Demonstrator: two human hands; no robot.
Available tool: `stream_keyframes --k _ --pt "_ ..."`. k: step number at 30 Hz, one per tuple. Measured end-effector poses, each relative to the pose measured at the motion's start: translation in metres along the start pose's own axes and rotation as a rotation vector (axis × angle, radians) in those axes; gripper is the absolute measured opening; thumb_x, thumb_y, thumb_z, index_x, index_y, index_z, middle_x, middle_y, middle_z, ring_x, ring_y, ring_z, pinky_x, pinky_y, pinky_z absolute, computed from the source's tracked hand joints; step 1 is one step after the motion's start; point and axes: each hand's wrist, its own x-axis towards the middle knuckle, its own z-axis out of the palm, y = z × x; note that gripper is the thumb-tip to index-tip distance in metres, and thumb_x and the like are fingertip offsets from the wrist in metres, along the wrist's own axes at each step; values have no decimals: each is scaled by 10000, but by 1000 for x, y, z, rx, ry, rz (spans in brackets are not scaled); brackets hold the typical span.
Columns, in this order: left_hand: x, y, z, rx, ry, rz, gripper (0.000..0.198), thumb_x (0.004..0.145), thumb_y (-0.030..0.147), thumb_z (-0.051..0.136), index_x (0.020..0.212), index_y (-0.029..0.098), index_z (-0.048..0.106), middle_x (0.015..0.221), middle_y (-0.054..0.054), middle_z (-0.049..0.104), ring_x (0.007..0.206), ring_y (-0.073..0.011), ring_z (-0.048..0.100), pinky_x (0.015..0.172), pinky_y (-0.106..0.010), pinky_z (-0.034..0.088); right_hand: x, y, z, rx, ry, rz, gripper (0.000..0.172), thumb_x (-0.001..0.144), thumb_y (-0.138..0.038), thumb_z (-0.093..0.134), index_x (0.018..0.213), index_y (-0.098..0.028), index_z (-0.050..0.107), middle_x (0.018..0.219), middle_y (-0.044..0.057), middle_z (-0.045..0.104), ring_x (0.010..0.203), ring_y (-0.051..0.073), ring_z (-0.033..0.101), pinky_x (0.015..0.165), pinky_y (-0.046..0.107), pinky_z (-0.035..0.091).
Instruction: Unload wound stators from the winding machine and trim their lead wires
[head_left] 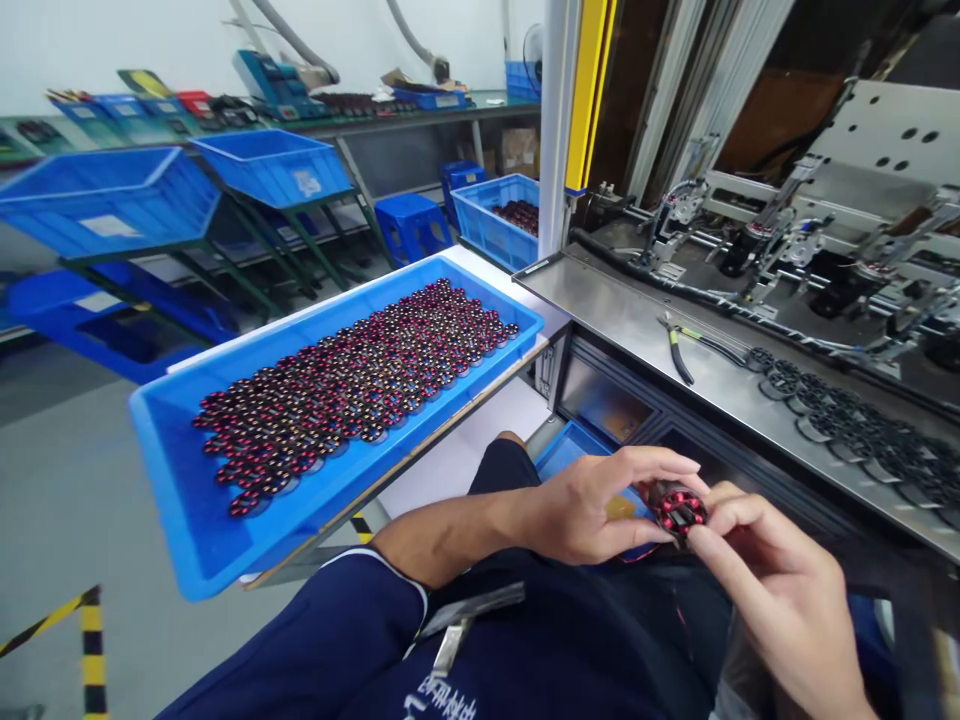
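My left hand [592, 505] grips a small wound motor stator [681, 508] by its side, thumb below and fingers over the top. Dark slots and red coils show on the stator's near end. At that end's right edge, my right hand [780, 575] has thumb and forefinger closed on the stator's rim; whether a wire end is pinched there too, I cannot tell. To my left, a blue tray [169, 500] holds many similar stators [360, 370] in packed rows. Black stator cores [847, 410] without visible red coils line the metal bench at the right.
Pliers [679, 345] with green-black handles lie on the metal bench ledge [600, 290]. Behind it stands a machine [795, 230] with fixtures. A yellow post guard [589, 100] rises at the machine's corner. Blue bins [112, 205] and a blue stool [412, 225] stand farther back.
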Motion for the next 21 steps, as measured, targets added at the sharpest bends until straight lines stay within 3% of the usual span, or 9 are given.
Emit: stream_keyframes --k 4,10,12,14,16,18,21 --pt "-4 -3 2 -310 -2 -135 580 915 113 671 1430 215 426 1376 -179 643 1268 -211 660 1053 -354 552 -9 18 16 157 144 41 88 973 -228 626 886 -219 621 856 23 597 785 130 587 704 237 520" --pt "-5 -5 3 -572 103 -390 414 873 173 757 1262 151 617 1344 -198 667 1147 -168 708 1025 -307 537 -13 29 32 228 257 -1 103 976 -215 618 873 -213 615 790 14 598 728 128 588 668 249 507" --pt "-5 -8 4 -655 98 -471 518 780 208 852 1253 152 647 1292 -183 693 1071 -171 723 971 -306 557 -14 28 36 214 290 -19 98 964 -209 631 867 -210 618 783 15 607 717 131 590 658 259 504" --pt "-5 -13 8 -696 113 -544 713 598 208 964 1243 159 663 1167 -141 731 961 -168 724 890 -302 578 -15 27 39 182 323 -37 96 948 -213 650 856 -205 625 779 19 616 707 136 591 642 265 497" --pt "-4 -19 13 -648 192 -569 781 477 208 1005 1187 156 685 1051 -95 733 856 -145 700 816 -288 585 -16 29 42 163 361 -32 100 933 -224 671 842 -198 635 788 26 625 703 139 592 633 267 496" --pt "-3 -23 19 -489 290 -507 645 536 249 981 1108 144 703 1044 -89 717 834 -133 684 803 -285 587 -17 33 46 190 397 3 109 926 -238 682 838 -193 637 816 32 628 706 138 595 630 265 494" --pt "-3 -24 22 -130 336 -286 450 682 268 888 1074 134 710 1104 -116 714 928 -166 705 856 -296 596 -19 44 49 253 411 56 123 948 -260 654 850 -188 628 887 46 628 752 142 606 665 272 499"
